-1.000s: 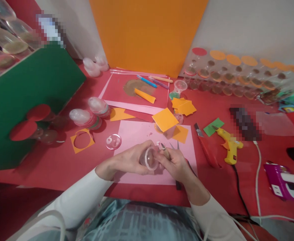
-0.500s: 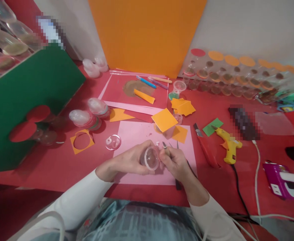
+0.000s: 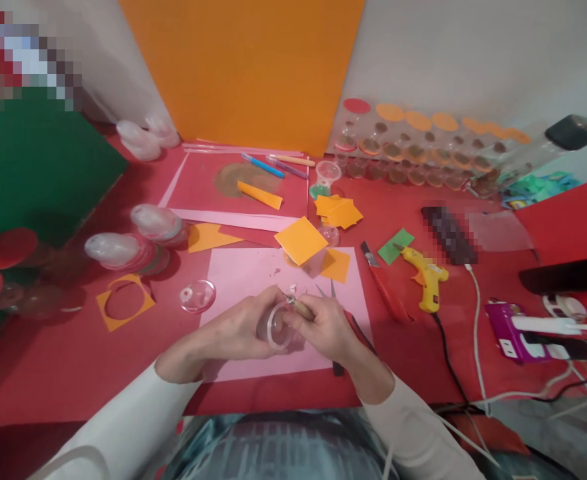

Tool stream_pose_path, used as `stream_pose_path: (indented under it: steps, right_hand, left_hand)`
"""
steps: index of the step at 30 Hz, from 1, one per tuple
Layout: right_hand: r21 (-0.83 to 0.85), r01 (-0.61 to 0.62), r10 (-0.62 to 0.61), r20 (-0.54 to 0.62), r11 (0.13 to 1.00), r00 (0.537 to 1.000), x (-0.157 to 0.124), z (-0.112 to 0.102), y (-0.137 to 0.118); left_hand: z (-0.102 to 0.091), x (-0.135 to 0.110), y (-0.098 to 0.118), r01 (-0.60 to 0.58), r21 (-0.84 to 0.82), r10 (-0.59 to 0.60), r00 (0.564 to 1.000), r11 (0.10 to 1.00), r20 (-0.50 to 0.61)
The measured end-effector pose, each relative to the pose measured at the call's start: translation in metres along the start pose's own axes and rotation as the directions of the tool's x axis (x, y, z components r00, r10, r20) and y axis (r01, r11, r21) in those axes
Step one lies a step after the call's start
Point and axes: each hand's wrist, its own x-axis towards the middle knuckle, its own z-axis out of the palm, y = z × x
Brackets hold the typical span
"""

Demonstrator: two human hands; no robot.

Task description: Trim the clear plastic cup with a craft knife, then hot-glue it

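**Tool tip now down at the cup's rim**

Your left hand [image 3: 233,328] has its fingers closed round the clear cup [image 3: 275,327], over the pink sheet [image 3: 243,267] on the worktop [image 3: 423,347]. Your right hand [image 3: 327,328] grips the small tool [image 3: 301,307]. Its tip has swung from upright onto the rim, and contact looks made.

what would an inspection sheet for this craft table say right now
surface: red table with a pink sheet under the hands
job's things: clear cup, tilted toward the camera; small tool with a wooden handle, tip at the cup's rim
clutter: scissors, orange squares, red cutter, yellow glue gun, clear lid
hands: left hand grips the clear cup; right hand grips the small tool
cables: black cord runs from the glue gun; white cable beside it
surroundings: orange board and green board behind; row of cups along the wall
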Motion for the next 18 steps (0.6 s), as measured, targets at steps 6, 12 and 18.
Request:
stream_pose_path:
  steps: [6,12,18]
  right_hand:
    - [0.094,-0.033,0.029,0.043,0.995,0.999,-0.001,-0.001,0.003]
    - [0.243,-0.159,0.118,0.175,0.957,0.978,-0.006,-0.001,0.008]
    - [0.429,-0.317,0.182,0.327,0.846,0.927,-0.005,-0.002,0.005]
  left_hand:
    - [-0.002,-0.001,-0.005,0.022,-0.086,-0.017,0.999,0.996,0.048]
    - [-0.003,-0.001,-0.015,-0.009,-0.256,0.041,0.992,0.967,0.117]
    - [-0.001,-0.003,-0.019,-0.031,-0.412,0.103,0.983,0.911,0.154]
